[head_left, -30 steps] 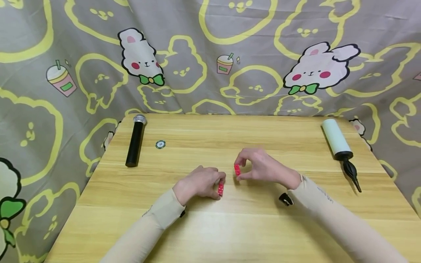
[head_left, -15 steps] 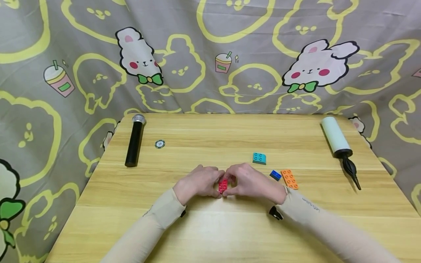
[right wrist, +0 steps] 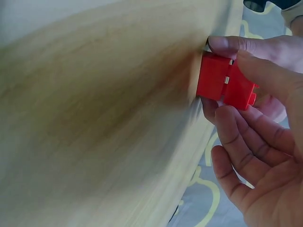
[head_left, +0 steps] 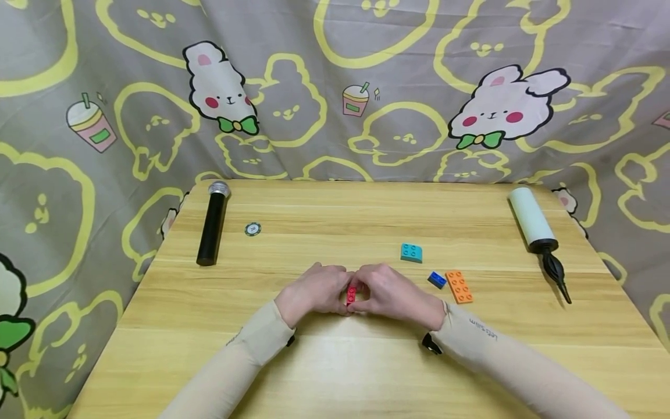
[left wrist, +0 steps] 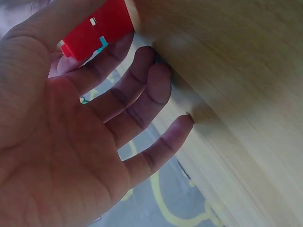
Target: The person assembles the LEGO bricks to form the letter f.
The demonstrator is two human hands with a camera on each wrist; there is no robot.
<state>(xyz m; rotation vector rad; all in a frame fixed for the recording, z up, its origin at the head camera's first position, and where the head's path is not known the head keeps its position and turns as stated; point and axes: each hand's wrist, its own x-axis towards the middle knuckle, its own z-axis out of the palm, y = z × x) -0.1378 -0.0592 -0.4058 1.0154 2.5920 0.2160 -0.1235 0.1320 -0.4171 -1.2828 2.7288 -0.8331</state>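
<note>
Two small red toy building bricks meet at the table's centre, one on top of the other, with narrow gaps along their seam in the right wrist view. The lower red brick [right wrist: 212,78] stands by the tabletop, pinched by my left hand [head_left: 316,289]. My right hand [head_left: 389,295] pinches the upper red brick [head_left: 352,294] between thumb and fingers, its studs showing in the head view. In the left wrist view, red brick sides [left wrist: 102,26] show past the left thumb, while the other fingers of that hand curl loosely beside them. The hands touch or overlap around the bricks.
Right of the hands lie a teal brick [head_left: 411,252], a blue brick [head_left: 437,280] and an orange brick [head_left: 459,287]. A black microphone [head_left: 211,227] and a poker chip [head_left: 253,228] are at back left. A white hand pump [head_left: 533,218] lies far right.
My right hand has come left and down, bringing its red brick from apart, to beside the left hand's brick, then over it. The left hand has stayed nearly still.
</note>
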